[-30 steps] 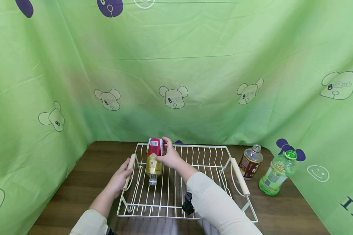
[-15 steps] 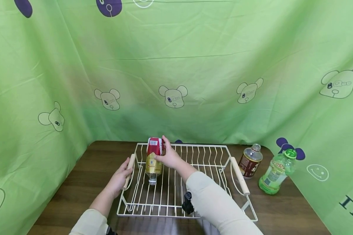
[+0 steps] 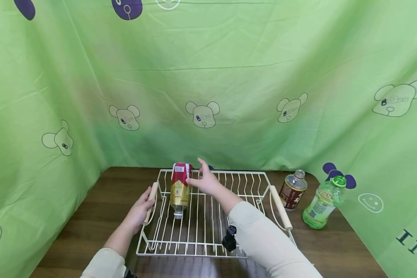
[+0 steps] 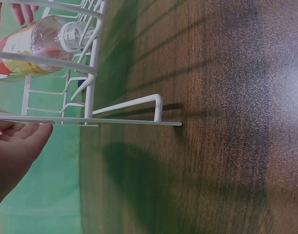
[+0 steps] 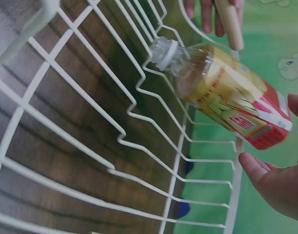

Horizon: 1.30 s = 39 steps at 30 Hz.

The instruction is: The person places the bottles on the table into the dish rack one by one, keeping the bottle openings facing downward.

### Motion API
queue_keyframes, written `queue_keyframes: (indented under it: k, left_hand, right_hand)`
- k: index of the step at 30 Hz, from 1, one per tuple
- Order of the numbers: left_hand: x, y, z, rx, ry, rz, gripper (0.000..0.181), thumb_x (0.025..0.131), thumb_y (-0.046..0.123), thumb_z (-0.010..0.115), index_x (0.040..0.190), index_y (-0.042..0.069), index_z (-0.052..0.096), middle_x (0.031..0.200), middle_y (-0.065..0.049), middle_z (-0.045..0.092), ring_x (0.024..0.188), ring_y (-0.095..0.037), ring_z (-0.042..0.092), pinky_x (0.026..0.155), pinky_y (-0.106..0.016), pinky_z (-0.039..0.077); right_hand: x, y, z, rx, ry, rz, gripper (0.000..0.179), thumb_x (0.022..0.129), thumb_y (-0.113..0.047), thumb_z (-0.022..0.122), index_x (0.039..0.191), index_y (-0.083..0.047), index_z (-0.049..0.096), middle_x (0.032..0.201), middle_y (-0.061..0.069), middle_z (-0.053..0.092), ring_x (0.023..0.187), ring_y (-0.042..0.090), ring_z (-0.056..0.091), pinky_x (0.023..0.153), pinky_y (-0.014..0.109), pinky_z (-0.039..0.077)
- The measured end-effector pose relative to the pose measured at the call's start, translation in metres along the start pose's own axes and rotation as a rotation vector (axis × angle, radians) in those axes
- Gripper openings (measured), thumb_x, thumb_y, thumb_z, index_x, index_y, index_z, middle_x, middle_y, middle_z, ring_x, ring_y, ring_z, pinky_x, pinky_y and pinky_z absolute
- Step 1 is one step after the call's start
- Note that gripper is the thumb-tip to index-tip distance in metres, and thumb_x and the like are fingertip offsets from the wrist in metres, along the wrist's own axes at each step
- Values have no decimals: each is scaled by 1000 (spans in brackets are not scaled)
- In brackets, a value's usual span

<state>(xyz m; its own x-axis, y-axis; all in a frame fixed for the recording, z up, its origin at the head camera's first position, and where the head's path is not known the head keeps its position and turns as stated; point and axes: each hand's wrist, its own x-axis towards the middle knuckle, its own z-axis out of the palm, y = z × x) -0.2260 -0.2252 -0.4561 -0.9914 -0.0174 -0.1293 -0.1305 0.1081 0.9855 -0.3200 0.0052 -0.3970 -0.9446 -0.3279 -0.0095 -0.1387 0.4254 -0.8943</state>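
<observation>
From here I judge the plastic bottle [image 3: 180, 190], tilted on the wire rack's [image 3: 175, 255] left, light, slick, best held mid-label, left hand [image 3: 139, 210] gripping the rack's wooden handle [image 3: 154, 190], right hand [image 3: 207, 182] spread wide.

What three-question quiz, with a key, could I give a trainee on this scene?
1. Multiple choice: what does the left hand hold? a) a bottle cap; b) a rack handle; c) a spoon.
2. True or false: the neck of the red-and-gold bottle points up.
3. How many bottles stand on the table beside the white rack?

Key: 1: b. 2: false; the red-and-gold bottle is neck down. 3: two, a brown-labelled bottle and a green bottle.
</observation>
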Motion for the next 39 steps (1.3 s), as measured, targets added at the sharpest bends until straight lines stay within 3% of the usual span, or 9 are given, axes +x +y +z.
queue_keyframes:
  k: [6, 13, 19, 24, 26, 28, 33, 39]
  left_hand:
    - [0, -1, 1, 2, -13, 0, 63, 103, 11, 34, 157, 3, 3, 162, -28, 1, 140, -37, 26, 96, -23, 40]
    - [-1, -1, -1, 19, -13, -7, 63, 103, 11, 34, 157, 4, 3, 162, -27, -1, 140, -39, 27, 95, -24, 40]
    - [0, -1, 0, 21, -11, 4, 62, 103, 10, 33, 157, 2, 2, 162, -26, -2, 145, -38, 19, 114, -42, 30]
    - [-1, -1, 0, 17, -11, 6, 62, 103, 9, 33, 156, 2, 2, 162, -26, -2, 146, -38, 17, 117, -48, 25]
    - [-1, -1, -1, 13, -10, 5, 62, 103, 10, 33, 156, 2, 1, 162, -26, -1, 146, -38, 17, 117, -46, 27]
    - [-1, -2, -2, 18, -6, 2, 62, 103, 10, 34, 156, 2, 2, 162, -27, -1, 145, -38, 19, 113, -36, 33]
    - [-1, -3, -3, 17, -5, -9, 62, 103, 10, 34, 157, 3, 2, 163, -25, 0, 144, -36, 21, 86, -7, 37]
    - [-1, -3, -3, 16, -13, -12, 63, 103, 10, 34, 157, 3, 3, 163, -24, 0, 144, -35, 20, 83, -4, 36]
  right_hand:
    - [-13, 3, -33, -4, 8, -10, 92, 88, -24, 72, 157, -17, 12, 153, 30, 32, 133, 45, 45, 104, 56, 44]
    - [-32, 14, -80, 1, 75, -50, 95, 87, -24, 72, 158, -18, 8, 155, 28, 28, 135, 46, 43, 104, 56, 43]
    - [-56, 28, -118, -22, 113, -62, 95, 91, -26, 69, 158, -17, 3, 156, 28, 25, 138, 46, 37, 106, 59, 40]
    - [-78, 40, -142, -51, 155, -66, 92, 93, -23, 66, 158, -13, 2, 155, 30, 24, 138, 49, 34, 108, 61, 36]
    - [-86, 43, -150, -43, 175, -73, 91, 93, -21, 66, 158, -11, 2, 155, 32, 24, 138, 50, 33, 109, 63, 33]
    - [-92, 46, -156, -34, 189, -73, 92, 93, -21, 65, 158, -11, 1, 155, 33, 23, 139, 50, 31, 110, 64, 31]
    - [-107, 53, -169, -24, 218, -73, 93, 94, -21, 65, 158, -10, -2, 155, 34, 21, 139, 51, 29, 109, 64, 32]
    - [-127, 60, -187, -77, 312, -100, 93, 93, -19, 66, 157, -7, 0, 153, 35, 23, 136, 52, 32, 109, 63, 33]
